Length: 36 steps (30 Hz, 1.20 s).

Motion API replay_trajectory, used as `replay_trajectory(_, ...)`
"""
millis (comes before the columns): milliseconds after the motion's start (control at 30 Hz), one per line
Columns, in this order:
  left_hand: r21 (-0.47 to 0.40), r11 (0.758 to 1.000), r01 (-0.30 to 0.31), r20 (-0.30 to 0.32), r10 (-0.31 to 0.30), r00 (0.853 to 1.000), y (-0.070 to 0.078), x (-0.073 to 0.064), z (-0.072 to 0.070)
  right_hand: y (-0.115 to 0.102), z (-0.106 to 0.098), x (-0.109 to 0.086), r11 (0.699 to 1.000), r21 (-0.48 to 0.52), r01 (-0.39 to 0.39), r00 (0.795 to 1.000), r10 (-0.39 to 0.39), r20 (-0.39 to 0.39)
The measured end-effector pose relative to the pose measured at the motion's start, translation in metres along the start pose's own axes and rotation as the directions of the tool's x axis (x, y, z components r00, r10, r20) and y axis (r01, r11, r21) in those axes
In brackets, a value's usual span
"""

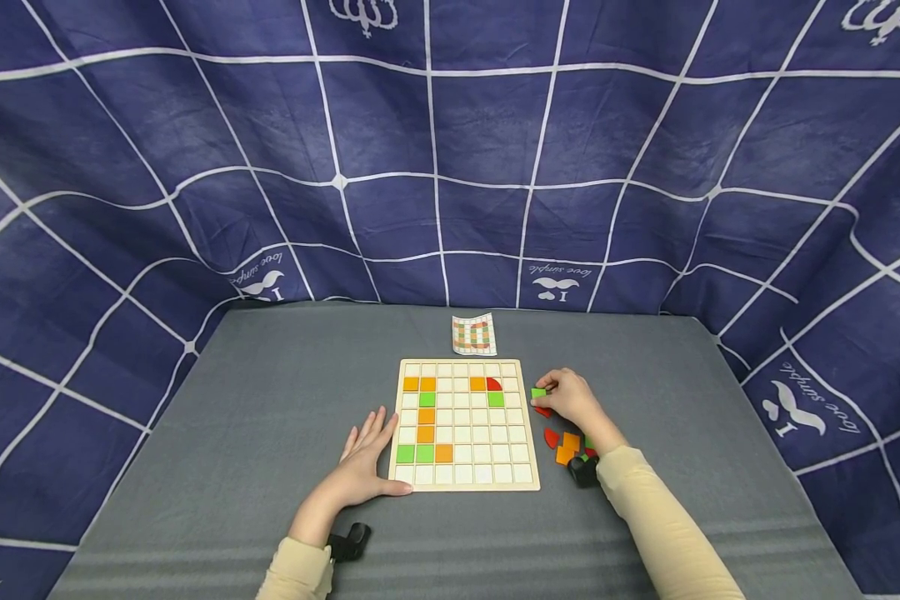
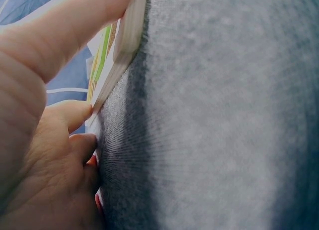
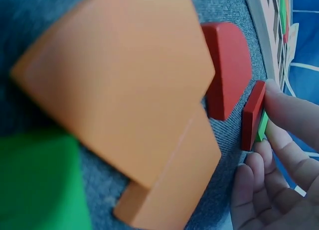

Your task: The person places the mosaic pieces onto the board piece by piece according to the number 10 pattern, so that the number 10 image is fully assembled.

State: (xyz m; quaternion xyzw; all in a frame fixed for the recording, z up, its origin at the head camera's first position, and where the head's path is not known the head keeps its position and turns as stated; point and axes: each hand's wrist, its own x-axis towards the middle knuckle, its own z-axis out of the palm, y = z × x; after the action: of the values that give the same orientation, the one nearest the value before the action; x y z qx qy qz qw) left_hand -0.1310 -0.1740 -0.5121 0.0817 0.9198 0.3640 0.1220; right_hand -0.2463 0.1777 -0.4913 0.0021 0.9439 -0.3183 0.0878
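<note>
A light wooden grid board lies on the table, with several orange, green and red tiles set in its cells. My left hand rests at the board's left side, fingers spread and fairly straight; the thumb touches the lower left corner. In the left wrist view the thumb lies against the board's edge. Beside the board's right edge, my right hand pinches a green square tile between thumb and fingers. A red tile shows right by those fingertips, partly covering the green tile in the right wrist view.
Loose orange tiles, a red quarter-round tile and green pieces lie under the right wrist. A small printed pattern card lies behind the board. A blue checked curtain hangs around the grey table.
</note>
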Motion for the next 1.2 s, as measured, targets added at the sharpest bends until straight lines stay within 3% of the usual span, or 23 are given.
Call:
replay_trajectory(267, 0.002, 1.000, -0.002, -0.004, 0.002, 1.000, 0.000, 0.000, 0.001, 0.004, -0.002, 0.001, 0.997, 0.054, -0.046, 0.999, 0.044, 0.028)
replay_trajectory(533, -0.001, 1.000, -0.003, 0.004, 0.003, 1.000, 0.000, 0.000, 0.000, 0.015, -0.006, 0.002, 0.978, 0.206, -0.036, 0.998, 0.025, 0.053)
replay_trajectory(667, 0.003, 1.000, -0.002, 0.002, 0.002, 1.000, 0.000, 0.000, 0.000, 0.015, -0.008, 0.001, 0.937, 0.342, -0.064, 0.997, 0.047, 0.056)
replay_trajectory(867, 0.003, 1.000, 0.003, 0.000, -0.003, 1.000, 0.001, 0.000, 0.000, 0.005, -0.010, -0.001, 0.826, 0.556, -0.095, 0.995, 0.059, 0.083)
replay_trajectory(967, 0.003, 1.000, 0.002, 0.004, -0.002, 1.000, 0.001, 0.000, 0.000, -0.001, -0.008, -0.004, 0.788, 0.607, -0.100, 0.994, 0.053, 0.096)
replay_trajectory(1067, -0.002, 1.000, 0.002, 0.008, -0.002, 1.000, 0.001, 0.000, -0.001, -0.007, -0.004, -0.007, 0.777, 0.621, -0.104, 0.994, 0.054, 0.099)
replay_trajectory(1200, -0.005, 1.000, 0.005, 0.009, -0.004, 1.000, 0.001, 0.000, -0.001, -0.015, 0.005, -0.012, 0.789, 0.604, -0.112, 0.992, 0.058, 0.108)
